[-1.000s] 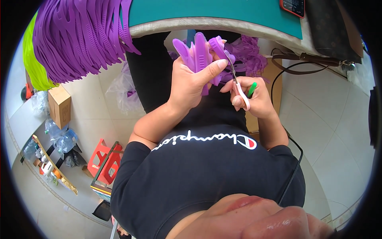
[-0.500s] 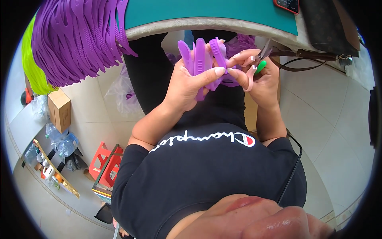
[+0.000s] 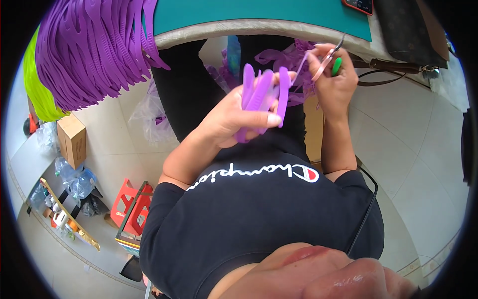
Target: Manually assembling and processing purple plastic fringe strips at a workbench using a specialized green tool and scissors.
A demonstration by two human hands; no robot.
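My left hand [image 3: 228,117] is closed around several purple rubber straps [image 3: 260,95] with ridged faces, held over my lap, the thumb lying across them. One strap [image 3: 283,97] stands apart at the right side of the bunch. Up and to the right, my right hand [image 3: 337,84] holds a small pair of scissors [image 3: 323,67] with pink and green on the handles and the blades pointing away. Its fingertips also pinch a thin purple strip [image 3: 300,69], which stretches toward the straps in my left hand; where it ends there is blurred.
A thick pile of purple straps [image 3: 99,50] hangs over the table's left edge, beside lime-green ones [image 3: 37,84]. A green mat [image 3: 249,11] covers the table, with a phone [image 3: 359,5] and brown bag [image 3: 408,35] at right. Purple scraps [image 3: 279,56] lie beneath the table edge.
My hands have moved apart: the right went up and right, drawing out a thin purple strip. The left came slightly down and right with the straps.
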